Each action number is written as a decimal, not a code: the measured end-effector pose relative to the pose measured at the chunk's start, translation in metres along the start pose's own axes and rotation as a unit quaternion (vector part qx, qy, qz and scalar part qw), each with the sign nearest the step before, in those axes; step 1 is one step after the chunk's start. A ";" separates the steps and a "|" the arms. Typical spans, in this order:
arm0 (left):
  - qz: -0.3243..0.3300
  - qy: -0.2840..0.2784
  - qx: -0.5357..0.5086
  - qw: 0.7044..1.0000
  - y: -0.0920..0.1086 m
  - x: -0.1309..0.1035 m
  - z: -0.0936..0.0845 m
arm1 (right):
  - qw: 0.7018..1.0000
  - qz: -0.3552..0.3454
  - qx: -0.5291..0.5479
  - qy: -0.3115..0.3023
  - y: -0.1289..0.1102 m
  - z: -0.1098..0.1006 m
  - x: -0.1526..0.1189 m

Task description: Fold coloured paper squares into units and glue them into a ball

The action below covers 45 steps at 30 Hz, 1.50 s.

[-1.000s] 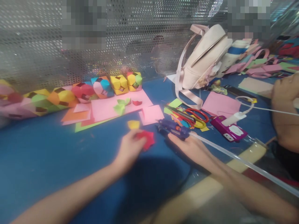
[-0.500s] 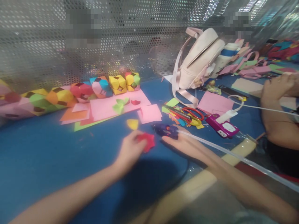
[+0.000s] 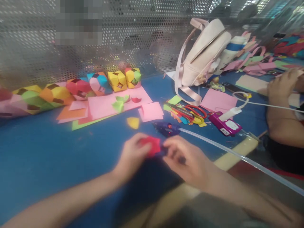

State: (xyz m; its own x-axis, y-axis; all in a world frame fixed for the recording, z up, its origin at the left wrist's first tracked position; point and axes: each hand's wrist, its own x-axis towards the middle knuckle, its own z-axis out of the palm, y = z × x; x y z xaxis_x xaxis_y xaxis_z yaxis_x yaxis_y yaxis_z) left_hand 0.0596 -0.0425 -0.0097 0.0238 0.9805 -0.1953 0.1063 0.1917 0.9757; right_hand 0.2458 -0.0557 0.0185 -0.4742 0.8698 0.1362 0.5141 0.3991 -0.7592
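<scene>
My left hand is closed on a small folded red paper piece, thumb on top and fingers behind. Just right of the paper, my right hand has its fingers half curled and the thumb apart, with nothing visible in it. Blur hides whether its fingertips touch the paper. Beyond both hands, a dark blue glue gun lies on the blue table, a long clear glue stick running from its back. A yellow paper piece sits left of the gun's nozzle.
Folded paper balls line the back left by a perforated metal screen. Pink sheets lie before them. Scissors, a purple power strip and a white backpack are right. Another person's arm rests far right.
My right hand has let go of the glue gun and moved nearer, beside the red paper. My left hand still holds the paper, now slightly further right. The view has shifted a little.
</scene>
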 end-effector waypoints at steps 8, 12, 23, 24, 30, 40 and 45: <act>0.003 0.016 -0.029 0.999 0.007 -0.010 -0.003 | 0.990 0.062 0.127 0.026 -0.005 0.028 0.051; 0.010 0.031 -0.034 0.999 0.008 -0.008 -0.007 | 0.977 0.079 0.191 0.048 -0.004 0.033 0.050; -0.029 0.023 -0.032 0.999 -0.005 -0.021 -0.028 | 0.939 0.124 0.317 -0.047 -0.005 0.042 0.049; -0.034 0.016 -0.047 0.998 -0.005 -0.021 -0.028 | 0.935 0.119 0.330 -0.049 -0.005 0.043 0.049; -0.038 0.008 -0.073 0.997 -0.005 -0.021 -0.029 | 0.934 0.103 0.336 -0.062 -0.006 0.044 0.048; -0.047 -0.004 -0.051 0.998 -0.002 -0.022 -0.029 | 0.949 0.068 0.302 -0.059 -0.007 0.042 0.049; -0.047 -0.016 -0.066 0.997 0.000 -0.021 -0.029 | 0.971 0.049 0.231 -0.035 -0.006 0.041 0.048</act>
State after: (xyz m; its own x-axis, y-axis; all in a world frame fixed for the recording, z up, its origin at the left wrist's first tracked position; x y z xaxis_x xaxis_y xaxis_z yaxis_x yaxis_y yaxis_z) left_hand 0.0303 -0.0623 -0.0029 0.0514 0.9563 -0.2877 -0.0214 0.2891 0.9571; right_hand 0.1906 -0.0282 0.0031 -0.4953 0.8686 0.0176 0.1910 0.1286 -0.9731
